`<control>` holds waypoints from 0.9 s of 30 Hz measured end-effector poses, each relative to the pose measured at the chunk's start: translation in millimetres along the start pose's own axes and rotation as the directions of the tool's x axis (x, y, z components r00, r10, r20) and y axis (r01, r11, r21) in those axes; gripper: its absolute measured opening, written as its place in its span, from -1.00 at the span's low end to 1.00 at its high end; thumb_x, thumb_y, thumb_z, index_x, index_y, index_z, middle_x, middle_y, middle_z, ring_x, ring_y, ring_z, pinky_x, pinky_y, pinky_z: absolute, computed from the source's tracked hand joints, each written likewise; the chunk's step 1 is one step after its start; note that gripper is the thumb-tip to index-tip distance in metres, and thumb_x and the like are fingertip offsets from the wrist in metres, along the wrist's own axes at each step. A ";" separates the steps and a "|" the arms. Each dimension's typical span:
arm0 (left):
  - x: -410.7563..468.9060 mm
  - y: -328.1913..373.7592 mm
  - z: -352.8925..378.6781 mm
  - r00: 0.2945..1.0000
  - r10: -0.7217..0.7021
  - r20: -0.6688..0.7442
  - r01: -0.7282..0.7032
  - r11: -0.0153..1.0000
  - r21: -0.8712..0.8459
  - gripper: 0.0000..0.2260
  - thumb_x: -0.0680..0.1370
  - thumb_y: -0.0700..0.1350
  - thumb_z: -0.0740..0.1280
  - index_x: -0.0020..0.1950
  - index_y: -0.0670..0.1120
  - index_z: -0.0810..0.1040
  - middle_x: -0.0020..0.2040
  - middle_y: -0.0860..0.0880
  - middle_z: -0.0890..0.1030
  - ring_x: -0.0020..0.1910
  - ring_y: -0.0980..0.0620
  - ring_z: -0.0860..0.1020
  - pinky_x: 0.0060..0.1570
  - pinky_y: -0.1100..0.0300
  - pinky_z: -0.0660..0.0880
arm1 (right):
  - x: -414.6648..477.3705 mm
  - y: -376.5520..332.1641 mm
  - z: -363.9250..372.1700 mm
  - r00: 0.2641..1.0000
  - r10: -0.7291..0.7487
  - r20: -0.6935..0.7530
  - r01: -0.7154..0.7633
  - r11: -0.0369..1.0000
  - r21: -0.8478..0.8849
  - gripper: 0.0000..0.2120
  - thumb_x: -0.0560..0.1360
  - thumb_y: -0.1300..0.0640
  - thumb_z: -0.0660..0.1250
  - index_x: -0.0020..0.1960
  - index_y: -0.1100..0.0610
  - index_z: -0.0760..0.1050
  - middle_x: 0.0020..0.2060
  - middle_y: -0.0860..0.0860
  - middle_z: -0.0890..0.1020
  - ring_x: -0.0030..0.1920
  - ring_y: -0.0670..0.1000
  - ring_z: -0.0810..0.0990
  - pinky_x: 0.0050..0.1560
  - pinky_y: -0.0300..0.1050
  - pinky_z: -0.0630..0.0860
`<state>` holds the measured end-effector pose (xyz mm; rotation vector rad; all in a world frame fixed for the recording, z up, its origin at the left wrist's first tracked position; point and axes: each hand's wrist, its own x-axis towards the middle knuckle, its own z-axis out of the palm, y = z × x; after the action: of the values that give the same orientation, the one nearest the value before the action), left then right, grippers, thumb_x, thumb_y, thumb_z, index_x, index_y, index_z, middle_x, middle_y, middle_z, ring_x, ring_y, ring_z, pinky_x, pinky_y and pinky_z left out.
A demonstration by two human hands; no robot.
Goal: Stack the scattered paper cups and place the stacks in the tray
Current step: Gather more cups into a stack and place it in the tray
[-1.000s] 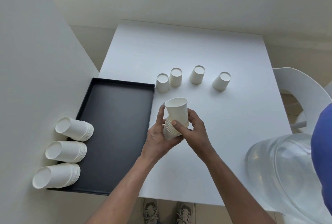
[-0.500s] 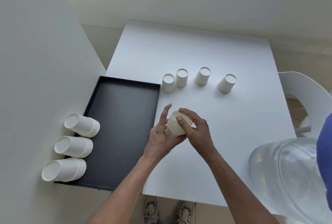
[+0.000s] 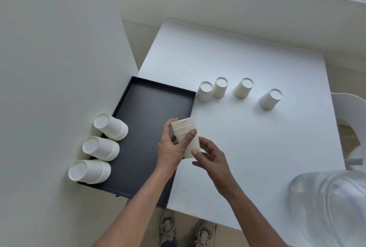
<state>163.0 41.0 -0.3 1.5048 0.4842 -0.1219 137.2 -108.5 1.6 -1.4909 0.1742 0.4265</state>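
My left hand (image 3: 172,148) grips a stack of white paper cups (image 3: 185,133), held just over the right edge of the black tray (image 3: 150,104). The stack's rims point up and away from me. My right hand (image 3: 210,159) hovers beside the stack's base, fingers loosely spread, its fingertips close to the bottom cup. Three cup stacks lie on their sides along the tray's left side: one at the back (image 3: 111,126), one in the middle (image 3: 101,148), one nearest me (image 3: 89,171). Several single cups stand upside down on the white table, the leftmost (image 3: 204,91) next to the tray's corner, the rightmost (image 3: 270,99).
A white wall panel (image 3: 49,68) rises right behind the tray's left side. A large clear water bottle (image 3: 328,205) fills the lower right. A white chair (image 3: 350,120) stands past the table's right edge (image 3: 334,127). My shoes (image 3: 186,231) show below the front edge.
The top cup was pushed down into the stack. My left hand then carried the stack left toward the tray and my right hand let go of it.
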 end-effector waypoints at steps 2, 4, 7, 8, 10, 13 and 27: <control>0.3 2.2 -7.3 0.994 -0.102 -0.029 0.098 0.989 -0.111 -0.50 0.40 0.25 0.54 0.25 0.24 0.45 0.05 -0.04 0.72 0.00 -0.05 0.73 -0.21 -0.11 0.70 | 2.7 1.1 11.5 0.999 -0.046 -0.005 0.046 0.997 -0.066 -0.58 0.50 0.14 0.52 0.32 -0.04 0.52 0.17 -0.10 0.66 0.11 0.06 0.68 0.13 0.06 0.65; 0.7 2.6 -12.1 0.985 -0.160 -0.060 0.149 0.976 -0.157 -0.50 0.40 0.32 0.48 0.25 0.19 0.46 0.04 -0.05 0.72 -0.02 -0.09 0.73 -0.22 -0.12 0.69 | 7.8 0.4 21.1 0.993 -0.110 -0.035 0.104 0.986 -0.132 -0.54 0.45 0.17 0.57 0.28 -0.04 0.53 0.11 -0.12 0.67 0.06 0.02 0.69 0.04 -0.08 0.65; 1.1 2.3 -21.7 0.977 -0.184 -0.104 0.159 0.964 -0.215 -0.63 0.56 0.29 0.32 0.24 0.11 0.53 0.09 -0.06 0.68 0.01 -0.06 0.73 -0.18 -0.05 0.70 | 18.0 0.7 34.3 0.973 -0.206 -0.103 0.179 0.957 -0.227 -0.54 0.43 0.15 0.57 0.29 0.01 0.55 0.07 -0.06 0.68 0.04 -0.01 0.68 -0.05 -0.19 0.63; 1.2 2.4 -24.3 0.975 -0.193 -0.115 0.162 0.958 -0.236 -0.64 0.61 0.28 0.26 0.26 0.09 0.55 0.12 -0.06 0.67 0.02 -0.03 0.73 -0.16 -0.02 0.70 | 21.0 0.3 37.7 0.964 -0.234 -0.125 0.196 0.946 -0.258 -0.53 0.43 0.12 0.58 0.29 0.01 0.55 0.07 -0.05 0.67 0.06 -0.02 0.68 -0.07 -0.21 0.63; 1.2 0.5 -29.7 0.961 -0.236 -0.143 0.188 0.940 -0.286 -0.63 0.66 0.25 0.19 0.29 0.07 0.57 0.16 -0.04 0.67 0.00 0.03 0.73 -0.10 0.01 0.70 | 26.0 -2.2 44.2 0.950 -0.277 -0.146 0.220 0.922 -0.318 -0.50 0.40 0.05 0.59 0.29 0.00 0.54 0.07 -0.08 0.66 0.08 -0.04 0.68 -0.09 -0.20 0.66; -0.3 -7.0 -40.4 0.920 -0.350 -0.178 0.262 0.884 -0.386 -0.62 0.66 0.25 0.21 0.26 0.04 0.62 0.11 -0.06 0.72 0.01 -0.04 0.74 -0.06 -0.01 0.68 | 32.6 -5.8 56.8 0.927 -0.356 -0.114 0.284 0.869 -0.405 -0.46 0.38 0.03 0.61 0.30 -0.01 0.51 0.11 -0.16 0.62 0.12 -0.08 0.64 -0.11 -0.20 0.65; -25.6 -28.2 -78.0 0.770 -0.608 -0.190 0.315 0.623 -0.716 -0.59 0.70 0.16 0.19 0.23 -0.12 0.63 -0.01 -0.11 0.75 -0.05 -0.07 0.72 -0.12 0.04 0.62 | 50.1 3.9 126.5 0.927 -0.337 0.164 0.372 0.776 -0.509 -0.36 0.31 0.02 0.62 0.29 -0.03 0.42 0.13 -0.23 0.61 0.13 -0.19 0.59 0.12 -0.36 0.48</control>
<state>111.4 109.1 -16.0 0.6550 1.1571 -0.0306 162.9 24.6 -9.9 -2.0076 -0.3071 0.2170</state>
